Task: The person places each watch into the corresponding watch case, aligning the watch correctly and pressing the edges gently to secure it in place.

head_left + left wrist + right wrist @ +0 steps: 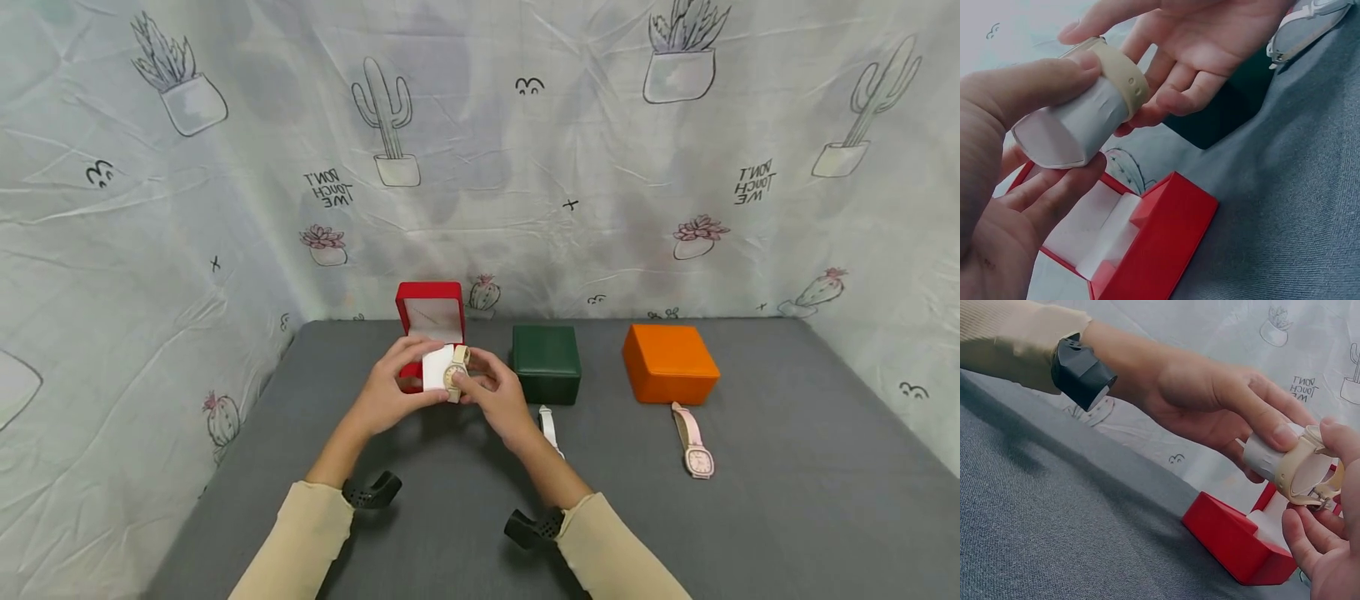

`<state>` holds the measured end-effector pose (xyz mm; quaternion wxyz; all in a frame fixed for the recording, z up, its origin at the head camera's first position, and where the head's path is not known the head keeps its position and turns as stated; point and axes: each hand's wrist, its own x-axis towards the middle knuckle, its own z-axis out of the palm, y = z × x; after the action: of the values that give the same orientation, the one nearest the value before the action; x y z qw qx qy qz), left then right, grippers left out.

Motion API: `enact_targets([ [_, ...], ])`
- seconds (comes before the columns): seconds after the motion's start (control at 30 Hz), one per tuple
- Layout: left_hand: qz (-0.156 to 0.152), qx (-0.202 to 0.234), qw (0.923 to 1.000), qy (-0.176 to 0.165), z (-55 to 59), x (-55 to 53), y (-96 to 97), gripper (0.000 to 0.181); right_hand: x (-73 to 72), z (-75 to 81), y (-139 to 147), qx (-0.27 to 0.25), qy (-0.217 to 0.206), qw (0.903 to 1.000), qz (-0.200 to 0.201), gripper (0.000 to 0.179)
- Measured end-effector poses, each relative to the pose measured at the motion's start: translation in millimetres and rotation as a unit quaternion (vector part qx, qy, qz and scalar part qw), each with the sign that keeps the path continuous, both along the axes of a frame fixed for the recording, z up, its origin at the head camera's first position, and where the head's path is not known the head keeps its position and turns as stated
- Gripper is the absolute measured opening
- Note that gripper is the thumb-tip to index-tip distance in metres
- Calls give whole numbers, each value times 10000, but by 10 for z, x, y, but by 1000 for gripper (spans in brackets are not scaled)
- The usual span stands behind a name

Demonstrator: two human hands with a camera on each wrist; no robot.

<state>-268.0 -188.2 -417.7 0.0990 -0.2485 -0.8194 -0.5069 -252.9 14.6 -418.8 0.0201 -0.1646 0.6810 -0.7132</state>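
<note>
My left hand (384, 390) grips a white watch cushion (1072, 128) between thumb and fingers. A cream-strapped wristwatch (1294, 470) is looped round one end of the cushion, its buckle on the underside in the right wrist view. Its round dial faces up in the head view. My right hand (504, 402) pinches the watch, with the thumb at the dial and fingertips below by the strap. Just behind the hands stands an open red watch box (431, 291), with a white lining visible in the left wrist view.
A closed green box (547, 358) stands right of the hands, with a white-strapped watch (548, 427) partly hidden behind the right wrist. Farther right are a closed orange box (670, 364) and a pink watch (698, 460). A printed curtain (510, 167) hangs behind the grey table (450, 533).
</note>
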Motion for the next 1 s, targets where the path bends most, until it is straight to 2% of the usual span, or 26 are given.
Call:
enact_targets([
  [0.17,-81,112,9997,-190,40,-17,0,69,-117,-110,-3,11,-204,9998,-11,50],
  [0.27,-60,130,9995,-295,130,38,27,68,-183,-195,-16,179,-224,9996,-74,54],
  [0.4,10,77,9995,-320,240,117,70,64,-213,-232,-28,469,-72,9989,-55,58],
  [0.7,-10,117,9991,-400,248,134,98,62,-236,-222,35,834,7,9957,398,59],
  [0.9,118,156,9985,-517,230,134,140,62,-230,-210,30,824,95,9964,188,56],
  [1.0,196,-9,9986,-497,189,122,165,64,-223,-217,14,862,184,9961,85,55],
])
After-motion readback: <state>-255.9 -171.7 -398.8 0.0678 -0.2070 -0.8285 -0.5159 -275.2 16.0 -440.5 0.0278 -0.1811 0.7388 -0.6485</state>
